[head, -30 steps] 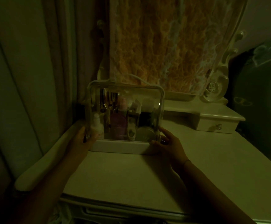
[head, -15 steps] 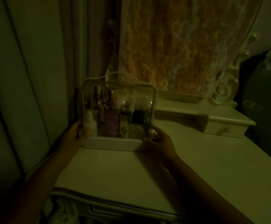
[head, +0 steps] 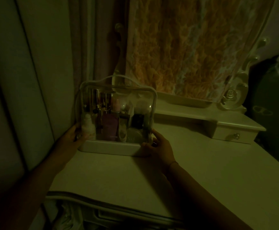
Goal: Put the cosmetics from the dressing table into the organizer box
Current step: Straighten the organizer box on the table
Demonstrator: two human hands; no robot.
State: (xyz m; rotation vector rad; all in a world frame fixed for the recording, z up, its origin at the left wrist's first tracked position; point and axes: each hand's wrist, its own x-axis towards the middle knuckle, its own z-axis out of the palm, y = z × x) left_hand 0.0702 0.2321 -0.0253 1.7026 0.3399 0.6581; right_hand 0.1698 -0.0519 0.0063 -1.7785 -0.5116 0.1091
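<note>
Hands, left hand (head: 70, 136) and right hand (head: 158, 146), still clasp the filled organizer box (head: 117, 113) at frame centre-left; counter (head: 202, 171) bare, so packing looks done.

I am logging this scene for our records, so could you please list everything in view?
organizer box: one, clear walls, white base and handle, back left of the tabletop
cosmetics: several bottles and tubes, pink, white, gold, dark; inside the box, exact count unclear
dressing table: one, cream
small drawer: one, cream, back right
mirror frame: carved, cream, behind the table
patterned cloth: orange, covering the mirror
curtain: pinkish, left
left hand: grip on the box's left side
right hand: grip on the box's lower right corner
</note>
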